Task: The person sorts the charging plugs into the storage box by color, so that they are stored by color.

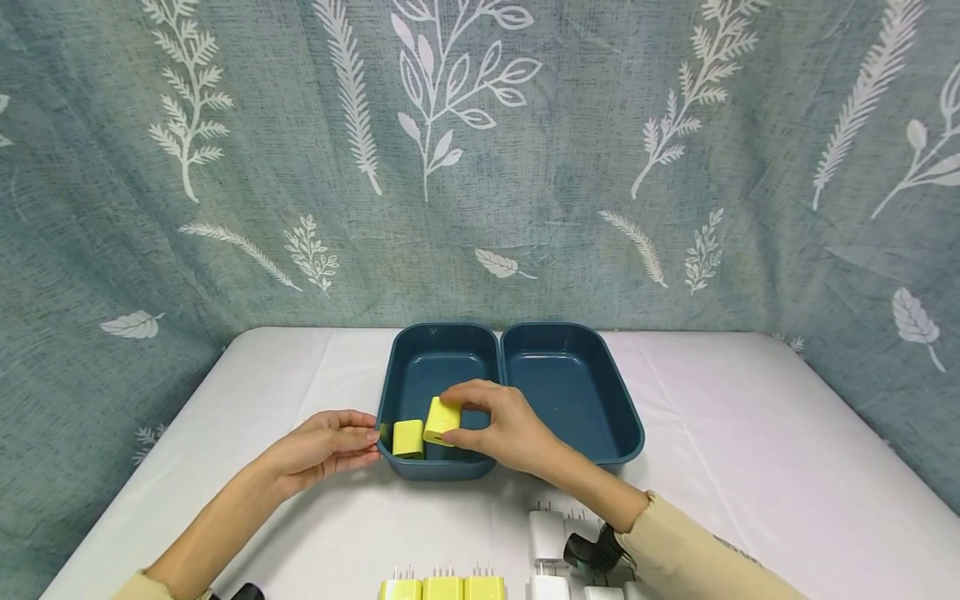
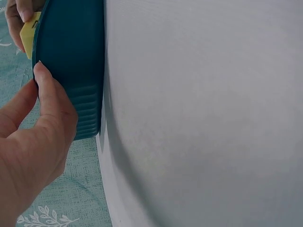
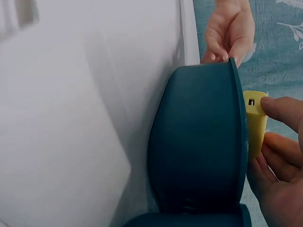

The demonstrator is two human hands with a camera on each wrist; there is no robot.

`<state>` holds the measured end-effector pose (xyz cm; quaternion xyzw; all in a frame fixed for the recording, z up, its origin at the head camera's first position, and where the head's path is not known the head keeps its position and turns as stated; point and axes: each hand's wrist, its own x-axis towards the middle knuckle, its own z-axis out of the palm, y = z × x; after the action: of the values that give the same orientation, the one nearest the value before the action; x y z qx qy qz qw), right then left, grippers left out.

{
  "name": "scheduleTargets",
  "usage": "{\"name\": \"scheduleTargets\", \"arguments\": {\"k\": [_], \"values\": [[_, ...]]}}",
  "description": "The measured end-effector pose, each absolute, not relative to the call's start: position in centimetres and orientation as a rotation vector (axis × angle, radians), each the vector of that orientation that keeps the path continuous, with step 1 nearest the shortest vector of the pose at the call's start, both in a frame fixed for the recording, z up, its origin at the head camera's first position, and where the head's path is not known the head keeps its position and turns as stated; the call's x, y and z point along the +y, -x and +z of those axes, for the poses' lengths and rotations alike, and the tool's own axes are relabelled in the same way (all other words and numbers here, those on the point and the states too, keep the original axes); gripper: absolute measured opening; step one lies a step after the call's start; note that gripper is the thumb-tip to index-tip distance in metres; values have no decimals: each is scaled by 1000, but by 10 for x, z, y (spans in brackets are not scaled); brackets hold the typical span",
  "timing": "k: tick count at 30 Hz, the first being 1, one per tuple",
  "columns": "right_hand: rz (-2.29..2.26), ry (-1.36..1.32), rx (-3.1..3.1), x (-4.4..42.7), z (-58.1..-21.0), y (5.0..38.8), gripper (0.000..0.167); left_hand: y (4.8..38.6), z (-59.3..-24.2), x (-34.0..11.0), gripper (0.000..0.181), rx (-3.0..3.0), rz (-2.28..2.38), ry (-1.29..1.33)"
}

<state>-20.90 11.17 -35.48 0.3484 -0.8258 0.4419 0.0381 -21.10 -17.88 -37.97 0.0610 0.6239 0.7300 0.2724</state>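
My left hand (image 1: pixel 326 450) pinches the left rim of the left dark blue bin (image 1: pixel 438 471). In the left wrist view a finger lies against the bin's outer wall, with the thumb at the rim. My right hand (image 1: pixel 513 427) holds a yellow USB charger plug (image 1: pixel 441 419) between thumb and fingers, over the bin's front part. Its USB port shows in the right wrist view, where the charger (image 3: pixel 256 125) sits just past the bin's rim. Another yellow charger plug (image 1: pixel 408 439) lies in the bin's front left corner.
A second dark blue bin (image 1: pixel 573 392) stands against the first on the right. Toward the front edge, several yellow charger plugs (image 1: pixel 442 588) stand in a row, prongs up. White charger plugs (image 1: pixel 547 533) stand right of them, partly hidden by my right forearm. A patterned curtain hangs behind.
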Motion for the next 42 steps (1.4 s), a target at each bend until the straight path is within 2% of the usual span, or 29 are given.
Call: {"name": "scheduleTargets", "arguments": {"k": [21,42], "values": [[1037,-1215,-2747,99,-357,231,36,212,-380,-179,36,1661,1982,-183],[968,-1227,-2835,91,-360,238,36,211,-381,-180,35,1658,1981,-185]]}}
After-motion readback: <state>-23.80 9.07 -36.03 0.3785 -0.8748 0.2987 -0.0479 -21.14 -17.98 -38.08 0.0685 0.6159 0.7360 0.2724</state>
